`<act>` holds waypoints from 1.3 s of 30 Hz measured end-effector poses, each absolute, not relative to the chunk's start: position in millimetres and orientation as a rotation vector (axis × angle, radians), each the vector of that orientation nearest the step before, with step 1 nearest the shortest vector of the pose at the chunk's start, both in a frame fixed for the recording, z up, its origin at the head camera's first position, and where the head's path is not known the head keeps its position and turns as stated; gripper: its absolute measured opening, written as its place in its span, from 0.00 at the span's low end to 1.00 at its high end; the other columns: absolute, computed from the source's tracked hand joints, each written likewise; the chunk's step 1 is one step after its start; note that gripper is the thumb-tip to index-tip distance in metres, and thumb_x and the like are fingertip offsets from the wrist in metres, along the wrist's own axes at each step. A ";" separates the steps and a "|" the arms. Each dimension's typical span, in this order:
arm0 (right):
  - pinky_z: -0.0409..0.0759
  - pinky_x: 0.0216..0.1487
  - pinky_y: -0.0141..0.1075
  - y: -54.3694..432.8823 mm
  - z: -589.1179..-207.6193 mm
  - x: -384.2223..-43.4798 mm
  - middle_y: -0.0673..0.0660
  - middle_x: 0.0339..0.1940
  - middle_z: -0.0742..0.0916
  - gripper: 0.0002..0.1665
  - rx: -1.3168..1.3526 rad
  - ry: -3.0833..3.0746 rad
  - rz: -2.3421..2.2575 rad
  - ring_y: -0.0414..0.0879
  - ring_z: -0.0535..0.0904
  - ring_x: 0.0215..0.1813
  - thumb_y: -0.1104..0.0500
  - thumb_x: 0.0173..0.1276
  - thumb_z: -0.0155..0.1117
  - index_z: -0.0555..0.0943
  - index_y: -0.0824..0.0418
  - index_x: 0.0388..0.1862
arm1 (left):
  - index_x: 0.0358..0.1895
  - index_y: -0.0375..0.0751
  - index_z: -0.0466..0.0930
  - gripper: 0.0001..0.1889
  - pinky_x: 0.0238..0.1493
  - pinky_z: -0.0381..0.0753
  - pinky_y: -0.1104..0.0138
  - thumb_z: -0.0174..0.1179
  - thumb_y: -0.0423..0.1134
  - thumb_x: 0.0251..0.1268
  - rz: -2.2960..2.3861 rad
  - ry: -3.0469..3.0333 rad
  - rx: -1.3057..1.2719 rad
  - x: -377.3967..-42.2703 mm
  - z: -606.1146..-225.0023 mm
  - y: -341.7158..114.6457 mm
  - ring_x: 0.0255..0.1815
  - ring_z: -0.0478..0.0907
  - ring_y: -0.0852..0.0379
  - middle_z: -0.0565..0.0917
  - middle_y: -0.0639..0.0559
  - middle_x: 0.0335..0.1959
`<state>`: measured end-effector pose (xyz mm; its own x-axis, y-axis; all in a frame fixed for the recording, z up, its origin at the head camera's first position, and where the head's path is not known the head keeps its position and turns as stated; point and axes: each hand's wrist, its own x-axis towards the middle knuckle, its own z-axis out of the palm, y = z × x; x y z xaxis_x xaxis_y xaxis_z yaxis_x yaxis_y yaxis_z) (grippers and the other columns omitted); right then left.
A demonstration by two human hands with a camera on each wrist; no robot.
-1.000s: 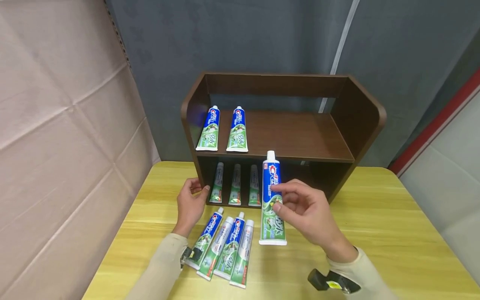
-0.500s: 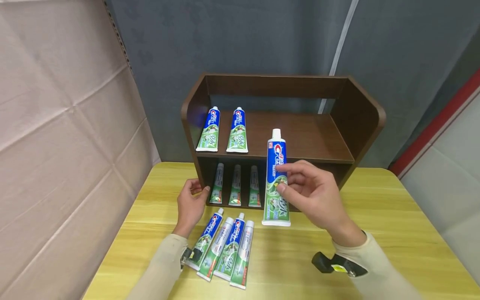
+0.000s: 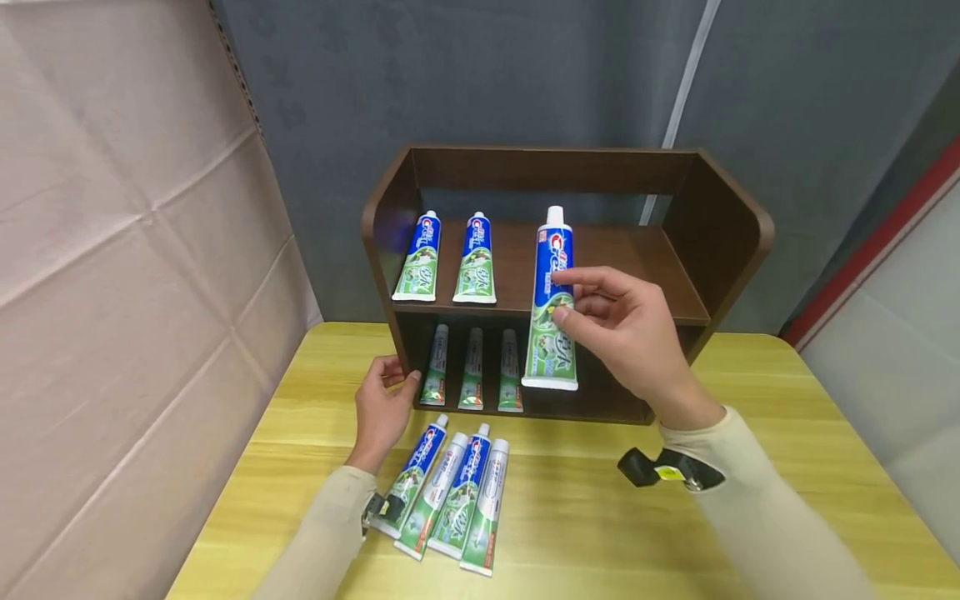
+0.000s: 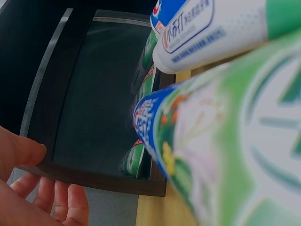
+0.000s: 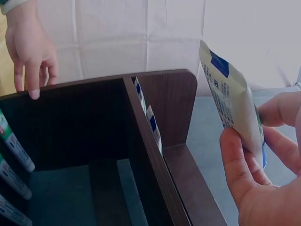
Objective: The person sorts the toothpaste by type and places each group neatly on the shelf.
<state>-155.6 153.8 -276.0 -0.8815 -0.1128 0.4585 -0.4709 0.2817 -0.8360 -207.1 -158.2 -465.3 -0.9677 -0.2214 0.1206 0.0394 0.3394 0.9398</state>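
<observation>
My right hand (image 3: 630, 333) pinches a blue and green Crest toothpaste tube (image 3: 547, 342), cap up, in front of the upper board of a dark brown two-tier shelf (image 3: 615, 258). Thumb and fingers lie on opposite faces of the tube, whose pale printed back (image 5: 230, 94) shows in the right wrist view. At the shelf's lower left, my left hand (image 3: 384, 408) grips the side panel; its thumb (image 4: 30, 151) is inside and the other fingers outside. Two matching tubes, one of them a Crest tube (image 3: 475, 258), lean on the upper tier at left.
Three white and green toothpaste tubes, including one tube (image 3: 472, 367) in the middle, stand on the lower tier at left. Several mixed tubes lie side by side on the yellow wooden table (image 3: 600, 533), among them a Crest tube (image 3: 461, 492). A grey curtain (image 3: 525, 75) hangs behind.
My right hand has raised the toothpaste tube from before the lower tier to the height of the upper tier. My left hand stays on the side panel.
</observation>
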 end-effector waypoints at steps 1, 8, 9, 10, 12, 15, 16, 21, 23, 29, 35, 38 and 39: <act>0.90 0.47 0.31 153.6 -274.5 -158.8 0.56 0.47 0.86 0.20 0.527 -2.255 1.622 0.47 0.86 0.41 0.65 0.71 0.72 0.86 0.61 0.61 | 0.63 0.40 0.77 0.18 0.64 0.86 0.48 0.65 0.38 0.75 -1.675 -2.377 0.167 -207.2 -465.5 -158.3 0.60 0.80 0.43 0.82 0.42 0.57; 0.90 0.46 0.30 151.9 -270.1 -181.7 0.58 0.46 0.86 0.20 0.508 -2.284 1.568 0.48 0.85 0.40 0.62 0.71 0.72 0.86 0.60 0.61 | 0.62 0.39 0.77 0.17 0.65 0.86 0.48 0.65 0.37 0.75 -1.704 -2.371 0.153 -207.1 -466.1 -159.6 0.61 0.80 0.42 0.81 0.41 0.57; 0.90 0.46 0.30 151.4 -269.4 -184.9 0.57 0.46 0.86 0.20 0.500 -2.290 1.559 0.48 0.85 0.41 0.62 0.72 0.72 0.86 0.59 0.62 | 0.62 0.39 0.77 0.17 0.65 0.85 0.48 0.65 0.37 0.75 -1.706 -2.371 0.151 -206.9 -465.9 -159.7 0.61 0.80 0.42 0.81 0.41 0.57; 0.90 0.46 0.30 151.2 -268.7 -188.1 0.57 0.47 0.86 0.20 0.490 -2.298 1.549 0.48 0.85 0.41 0.61 0.72 0.72 0.86 0.59 0.62 | 0.62 0.39 0.77 0.17 0.65 0.85 0.48 0.65 0.37 0.75 -1.705 -2.371 0.150 -207.1 -466.3 -159.8 0.61 0.80 0.42 0.81 0.40 0.57; 0.90 0.46 0.30 150.7 -266.9 -194.1 0.57 0.47 0.86 0.20 0.471 -2.310 1.542 0.48 0.86 0.41 0.60 0.72 0.72 0.86 0.57 0.62 | 0.62 0.39 0.77 0.17 0.65 0.86 0.48 0.65 0.37 0.75 -1.706 -2.370 0.150 -207.1 -466.6 -159.7 0.60 0.80 0.43 0.81 0.41 0.57; 0.90 0.47 0.30 150.1 -264.6 -203.4 0.57 0.48 0.86 0.20 0.442 -2.330 1.535 0.49 0.86 0.43 0.59 0.72 0.72 0.86 0.56 0.63 | 0.62 0.40 0.77 0.17 0.64 0.86 0.48 0.65 0.37 0.75 -1.697 -2.374 0.150 -207.3 -466.9 -159.6 0.60 0.80 0.43 0.81 0.42 0.56; 0.90 0.47 0.30 149.8 -263.8 -206.8 0.58 0.48 0.86 0.20 0.434 -2.334 1.536 0.49 0.86 0.43 0.58 0.73 0.72 0.86 0.56 0.63 | 0.62 0.40 0.77 0.17 0.64 0.86 0.49 0.66 0.37 0.75 -1.693 -2.375 0.148 -207.6 -467.0 -159.6 0.60 0.80 0.43 0.81 0.42 0.56; 0.89 0.49 0.30 146.7 -262.4 -226.5 0.58 0.49 0.85 0.21 0.387 -2.356 1.562 0.51 0.85 0.44 0.57 0.73 0.72 0.86 0.55 0.63 | 0.62 0.40 0.76 0.18 0.64 0.86 0.49 0.66 0.38 0.75 -1.681 -2.383 0.143 -208.3 -466.7 -159.7 0.60 0.80 0.43 0.81 0.42 0.56; 0.89 0.51 0.30 145.2 -262.9 -234.3 0.58 0.49 0.85 0.21 0.361 -2.372 1.565 0.52 0.84 0.45 0.56 0.73 0.72 0.86 0.54 0.63 | 0.62 0.40 0.76 0.18 0.64 0.86 0.49 0.66 0.39 0.75 -1.679 -2.388 0.147 -208.2 -466.5 -159.8 0.60 0.80 0.43 0.81 0.42 0.56; 0.89 0.53 0.32 145.2 -267.7 -249.8 0.58 0.50 0.83 0.22 0.280 -2.437 1.562 0.52 0.83 0.47 0.55 0.73 0.72 0.85 0.52 0.65 | 0.62 0.40 0.76 0.18 0.64 0.86 0.49 0.66 0.38 0.75 -1.680 -2.400 0.147 -207.3 -466.9 -159.1 0.60 0.80 0.43 0.82 0.42 0.56; 0.89 0.52 0.32 145.2 -269.1 -258.1 0.57 0.49 0.83 0.23 0.280 -2.514 1.528 0.52 0.81 0.48 0.54 0.73 0.72 0.85 0.50 0.66 | 0.62 0.40 0.76 0.18 0.64 0.86 0.49 0.66 0.39 0.74 -1.678 -2.403 0.155 -208.3 -467.2 -159.2 0.60 0.80 0.43 0.81 0.42 0.56; 0.89 0.50 0.33 144.1 -267.5 -259.5 0.57 0.48 0.83 0.23 0.266 -2.574 1.476 0.52 0.80 0.49 0.54 0.74 0.71 0.85 0.50 0.66 | 0.63 0.40 0.76 0.19 0.65 0.86 0.50 0.66 0.39 0.75 -1.677 -2.412 0.167 -208.3 -466.0 -159.9 0.61 0.80 0.43 0.81 0.43 0.57; 0.89 0.49 0.33 144.0 -267.1 -259.8 0.57 0.48 0.83 0.23 0.258 -2.595 1.454 0.52 0.80 0.49 0.53 0.74 0.71 0.85 0.51 0.66 | 0.63 0.40 0.76 0.19 0.65 0.86 0.50 0.66 0.39 0.75 -1.677 -2.415 0.167 -208.3 -465.5 -160.0 0.61 0.80 0.43 0.81 0.43 0.57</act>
<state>-259.8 144.0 -267.1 -0.9731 -0.0741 0.2183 -0.2249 0.5136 -0.8280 -208.3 -160.0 -465.5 -0.9742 -0.2040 0.0965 0.0192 0.3514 0.9360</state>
